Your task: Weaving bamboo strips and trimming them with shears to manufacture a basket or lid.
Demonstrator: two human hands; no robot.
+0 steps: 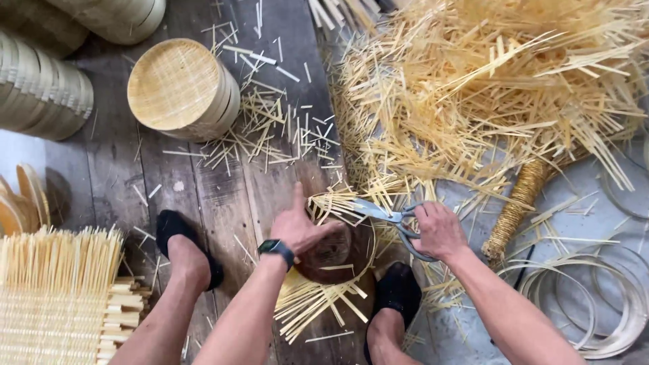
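Far left, a woven bamboo mat [51,304] with loose strip ends sat by the person's knee, and stacks of finished round bamboo trays [179,88] stood on the dark plank floor [115,169] further back, parked clear of the cutting.

Moving in, the left hand [301,226] lay flat on a round woven piece [331,253] resting on the floor between the two black shoes [182,240]. Palm down, fingers spread, thumb raised: not gripping, simply pressing it still, probably so the edge stayed steady for the blades. Bamboo strip ends [314,304] fanned out from under its rim towards the camera.

Next, the scissors [389,216], blades parted and pointing left at the strips sticking out by the left thumb. The right hand [439,230] had its fingers clamped through the handle loops, wrist low, lined up along the rim.

Right of that, a big heap of cut bamboo slivers [487,88] covered the floor, likely offcuts thrown aside. A cord-wrapped handle [517,203] poked from it, and coiled thin bamboo hoops [595,297] lay on grey concrete [581,196] at the far right. A floor-level workshop, by the look.
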